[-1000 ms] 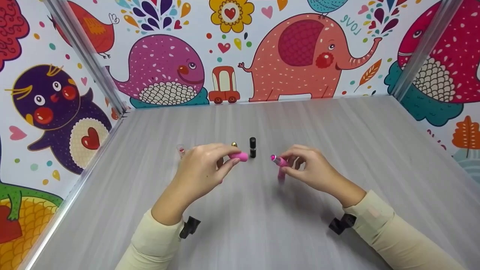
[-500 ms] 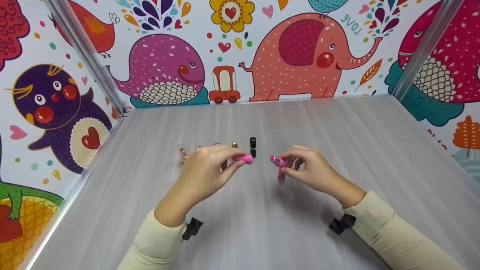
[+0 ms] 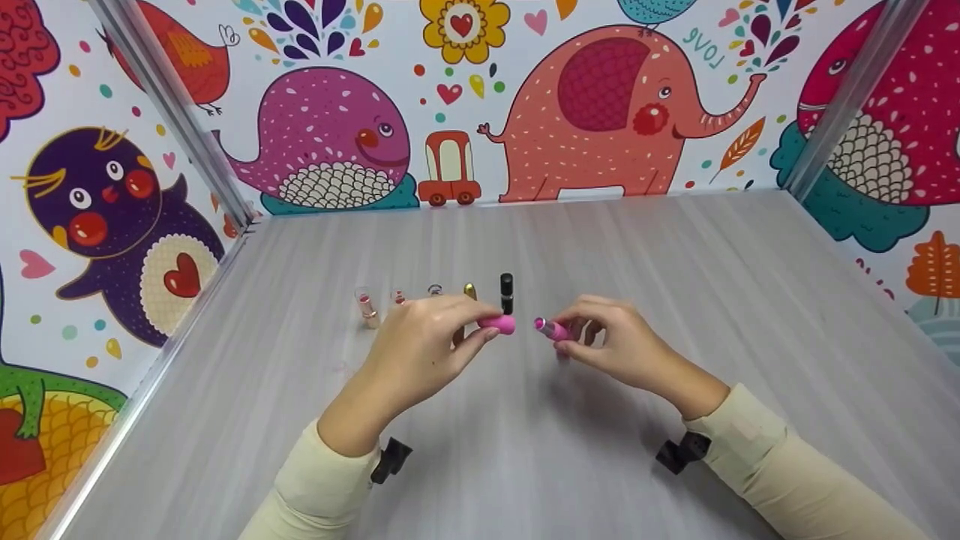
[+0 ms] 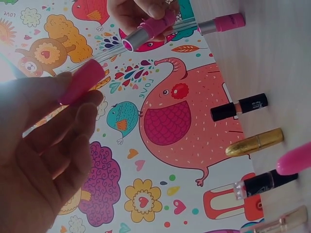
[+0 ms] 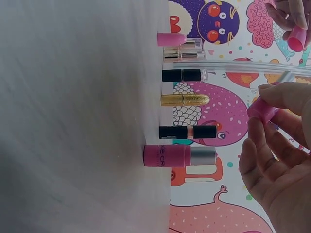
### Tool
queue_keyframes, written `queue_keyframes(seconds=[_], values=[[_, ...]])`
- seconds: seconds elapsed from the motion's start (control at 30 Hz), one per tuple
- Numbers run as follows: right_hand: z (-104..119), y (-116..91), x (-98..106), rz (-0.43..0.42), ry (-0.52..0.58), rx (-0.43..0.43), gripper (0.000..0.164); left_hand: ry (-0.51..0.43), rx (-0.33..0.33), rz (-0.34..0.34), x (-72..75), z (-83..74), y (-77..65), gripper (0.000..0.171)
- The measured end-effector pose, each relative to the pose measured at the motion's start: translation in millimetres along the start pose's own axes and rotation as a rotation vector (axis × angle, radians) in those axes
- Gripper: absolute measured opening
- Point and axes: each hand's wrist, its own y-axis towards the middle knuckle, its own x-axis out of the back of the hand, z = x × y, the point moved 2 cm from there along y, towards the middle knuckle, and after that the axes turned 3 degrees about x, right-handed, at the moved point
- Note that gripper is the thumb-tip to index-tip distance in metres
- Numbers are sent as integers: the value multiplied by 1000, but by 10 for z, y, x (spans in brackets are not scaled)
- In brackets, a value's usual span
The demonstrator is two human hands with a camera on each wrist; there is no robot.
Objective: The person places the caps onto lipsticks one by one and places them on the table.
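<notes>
Between thumb and fingers, my left hand (image 3: 412, 337) pinches a pink lipstick cap (image 3: 499, 324), its open end facing right. My right hand (image 3: 626, 349) holds an uncapped lipstick (image 3: 553, 329) with a pink base and silver tube, tilted toward the cap. A small gap separates the two pieces, both in the air above the table. Below the right hand stands another pink lipstick (image 5: 167, 156) with a silver upper part, mostly hidden in the head view. A black lipstick (image 3: 507, 292) stands upright just behind the left hand's cap.
Along a row stand a gold lipstick (image 5: 184, 100), a black one with a clear top (image 5: 182, 75), clear-capped ones (image 3: 367, 309) and a smooth pink tube (image 5: 171, 39). Patterned panels (image 3: 465, 97) enclose the grey table (image 3: 510, 450) at the back and sides.
My left hand has moved right with the pink cap, uncovering more of the row. The right hand has shifted slightly left, so the cap and lipstick are closer together.
</notes>
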Motion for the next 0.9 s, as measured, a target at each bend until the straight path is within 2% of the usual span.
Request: queue_keyframes(seconds=[0.47,0.67,0.9], values=[[83,-13,-71,8,-2,66,22,-20,-24,4,-64,-26,2,16],[119,-15,-87,3,11,103,22,17,-53,8,-111,-46,9,15],[164,-11,-102,3,11,158,22,14,-84,20,-167,-61,3,17]])
